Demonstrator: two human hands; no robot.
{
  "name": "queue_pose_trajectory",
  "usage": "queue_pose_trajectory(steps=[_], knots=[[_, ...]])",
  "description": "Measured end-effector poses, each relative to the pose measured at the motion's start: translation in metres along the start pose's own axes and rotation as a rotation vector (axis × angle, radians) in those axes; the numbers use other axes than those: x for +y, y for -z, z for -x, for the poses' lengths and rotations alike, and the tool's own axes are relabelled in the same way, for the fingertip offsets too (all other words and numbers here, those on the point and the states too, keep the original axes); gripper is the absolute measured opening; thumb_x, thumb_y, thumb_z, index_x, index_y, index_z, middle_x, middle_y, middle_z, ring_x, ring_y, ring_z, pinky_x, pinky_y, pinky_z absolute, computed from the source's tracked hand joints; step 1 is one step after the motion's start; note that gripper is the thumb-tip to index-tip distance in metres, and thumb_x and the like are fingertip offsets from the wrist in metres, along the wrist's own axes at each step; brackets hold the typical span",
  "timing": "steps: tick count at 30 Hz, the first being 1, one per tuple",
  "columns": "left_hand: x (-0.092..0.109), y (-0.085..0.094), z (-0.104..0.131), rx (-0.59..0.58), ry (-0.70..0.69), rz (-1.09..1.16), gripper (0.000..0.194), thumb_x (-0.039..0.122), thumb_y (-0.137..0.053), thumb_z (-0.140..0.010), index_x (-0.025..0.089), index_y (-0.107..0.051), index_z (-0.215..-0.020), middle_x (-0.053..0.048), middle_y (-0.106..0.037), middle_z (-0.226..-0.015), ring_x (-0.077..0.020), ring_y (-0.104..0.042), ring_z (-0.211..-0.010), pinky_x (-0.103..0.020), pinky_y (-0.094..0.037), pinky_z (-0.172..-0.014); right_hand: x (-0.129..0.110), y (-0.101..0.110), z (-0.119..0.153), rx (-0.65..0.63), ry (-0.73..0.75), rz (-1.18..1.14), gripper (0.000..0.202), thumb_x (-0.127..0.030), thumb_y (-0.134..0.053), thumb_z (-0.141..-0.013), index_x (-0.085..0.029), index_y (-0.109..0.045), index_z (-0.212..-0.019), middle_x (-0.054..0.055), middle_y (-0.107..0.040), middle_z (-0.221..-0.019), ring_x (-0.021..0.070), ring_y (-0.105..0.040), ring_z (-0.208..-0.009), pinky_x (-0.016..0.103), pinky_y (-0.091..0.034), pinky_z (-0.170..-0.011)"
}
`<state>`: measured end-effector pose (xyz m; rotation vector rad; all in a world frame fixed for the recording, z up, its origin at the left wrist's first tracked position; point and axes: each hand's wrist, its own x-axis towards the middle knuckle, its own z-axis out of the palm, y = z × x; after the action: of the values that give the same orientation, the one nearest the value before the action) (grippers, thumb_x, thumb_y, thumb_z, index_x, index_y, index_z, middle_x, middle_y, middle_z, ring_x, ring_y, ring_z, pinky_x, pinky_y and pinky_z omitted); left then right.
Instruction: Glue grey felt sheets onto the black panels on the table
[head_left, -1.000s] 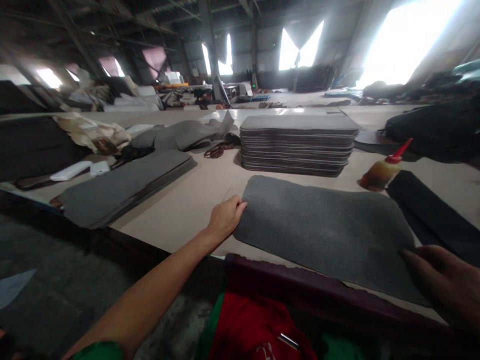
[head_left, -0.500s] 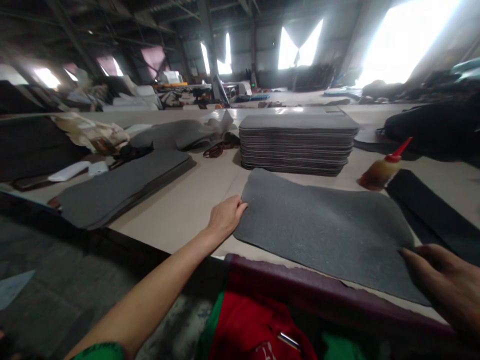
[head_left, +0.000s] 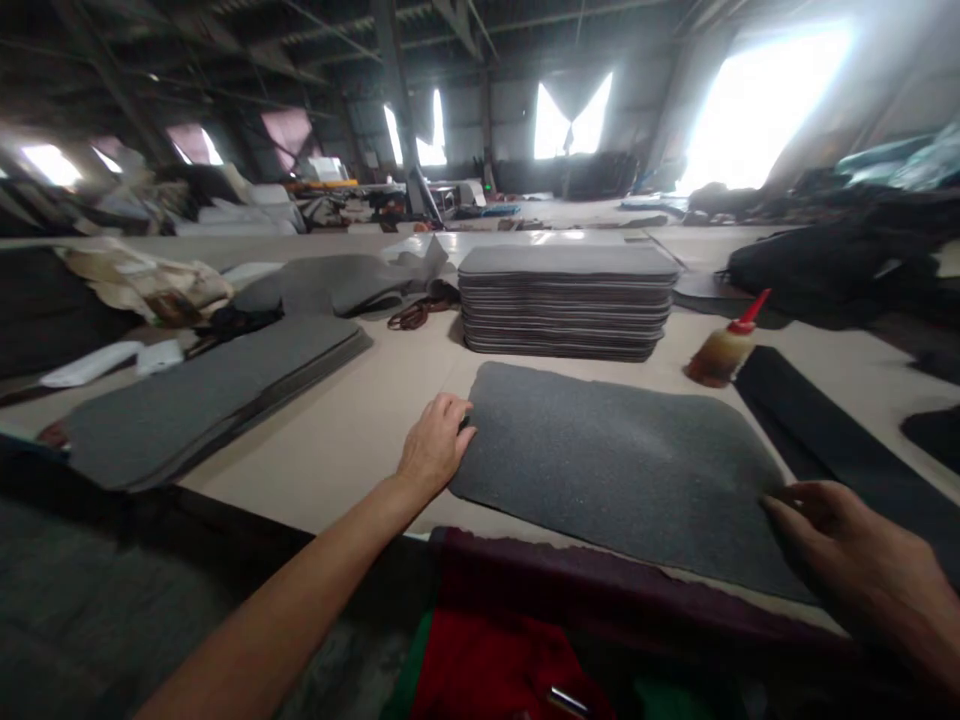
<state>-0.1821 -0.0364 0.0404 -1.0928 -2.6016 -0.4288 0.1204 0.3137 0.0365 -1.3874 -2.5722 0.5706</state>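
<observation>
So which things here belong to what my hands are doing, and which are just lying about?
With the hands:
- gray sheet, left hand and right hand at its ends
- probably the tall stack of similar sheets

Seemingly just lying about:
- red-tipped bottle
- black strip
- crumpled beige material

A pale table (head_left: 360, 420) carries a gray sheet (head_left: 615, 470) near its front edge, a tall stack (head_left: 566, 310) beyond, a low stack (head_left: 210, 390) at left, and a bottle (head_left: 720, 356) and dark strips (head_left: 832, 430) at right.

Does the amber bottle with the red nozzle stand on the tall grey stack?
No, the bottle rests on the beige tabletop beside the stack.
</observation>
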Motion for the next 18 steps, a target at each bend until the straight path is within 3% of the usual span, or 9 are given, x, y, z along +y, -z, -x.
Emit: queue_pose_trajectory(steps=[4,11,15,18], knots=[[-0.001,0.001,-0.004,-0.091,-0.199,0.009,0.023,0.015,-0.045,-0.098,0.021,-0.066,-0.104,-0.005,-0.064,-0.113,-0.0214,-0.054,-0.11,-0.032,-0.042,-0.099,0.003,-0.007,-0.002,0.089,0.066,0.037,0.051,-0.062,-0.043,-0.084,-0.023,-0.057,-0.114,0.01,-0.071,-0.097,0.0324,-0.068,-0.083,0.041,-0.05,-0.071],[0.001,0.014,-0.013,-0.129,-0.239,-0.064,0.025,0.006,-0.047,-0.087,0.021,-0.067,-0.091,-0.008,-0.068,-0.092,-0.028,-0.058,-0.095,-0.044,-0.04,-0.083,0.006,-0.01,0.003,0.168,0.127,0.131,0.053,-0.059,-0.037,-0.09,-0.02,-0.058,-0.119,0.011,-0.07,-0.106,0.0325,-0.069,-0.085,0.042,-0.051,-0.068],[0.02,0.025,-0.024,-0.119,-0.328,-0.065,0.018,0.013,-0.048,-0.09,0.019,-0.063,-0.082,-0.01,-0.065,-0.086,-0.0301,-0.055,-0.093,-0.047,-0.038,-0.085,-0.002,-0.003,0.012,0.271,0.144,0.23,0.056,-0.059,-0.031,-0.092,-0.019,-0.062,-0.115,0.014,-0.063,-0.125,0.0333,-0.069,-0.086,0.042,-0.05,-0.061],[0.041,0.025,-0.036,-0.176,-0.488,0.019,0.024,0.022,-0.042,-0.099,0.02,-0.063,-0.086,-0.007,-0.065,-0.093,-0.0235,-0.056,-0.093,-0.038,-0.042,-0.086,-0.013,0.002,0.016,0.34,0.223,0.233,0.052,-0.057,-0.029,-0.094,-0.022,-0.064,-0.109,0.01,-0.066,-0.115,0.0283,-0.069,-0.078,0.038,-0.048,-0.056]])
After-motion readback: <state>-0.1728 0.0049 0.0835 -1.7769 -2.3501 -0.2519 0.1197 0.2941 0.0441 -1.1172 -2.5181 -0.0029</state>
